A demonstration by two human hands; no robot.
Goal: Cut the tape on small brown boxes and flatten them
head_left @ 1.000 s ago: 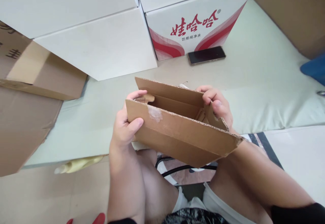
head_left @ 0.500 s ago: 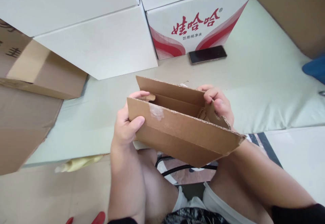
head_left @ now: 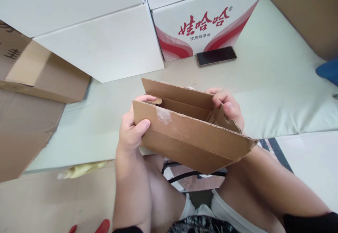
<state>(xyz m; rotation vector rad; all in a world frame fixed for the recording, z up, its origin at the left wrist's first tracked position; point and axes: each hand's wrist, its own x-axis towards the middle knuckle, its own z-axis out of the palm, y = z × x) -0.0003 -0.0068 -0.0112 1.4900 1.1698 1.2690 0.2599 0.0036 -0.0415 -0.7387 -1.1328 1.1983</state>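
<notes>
Between my hands, above my lap, is a brown cardboard box (head_left: 185,139), tilted with its top flaps standing up and apart. A worn patch of clear tape marks its near flap. My left hand (head_left: 134,125) grips the left end, thumb on the outside of the near flap and fingers over the left edge. At the opposite end, my right hand (head_left: 228,106) is closed on the right flap, with fingertips curled over the edge. The inside shows only in part, and its bottom is hidden.
Behind stand stacked white boxes (head_left: 97,44) and a white-and-red printed carton (head_left: 198,32). A phone (head_left: 216,56) lies before that carton on the pale green surface (head_left: 269,95). Large brown cartons (head_left: 29,120) stand at left, another carton (head_left: 308,14) at right. Something blue (head_left: 329,71) shows at the right edge.
Almost nothing differs. Both hands keep the same hold on the cardboard box, and the view has shifted very slightly.
</notes>
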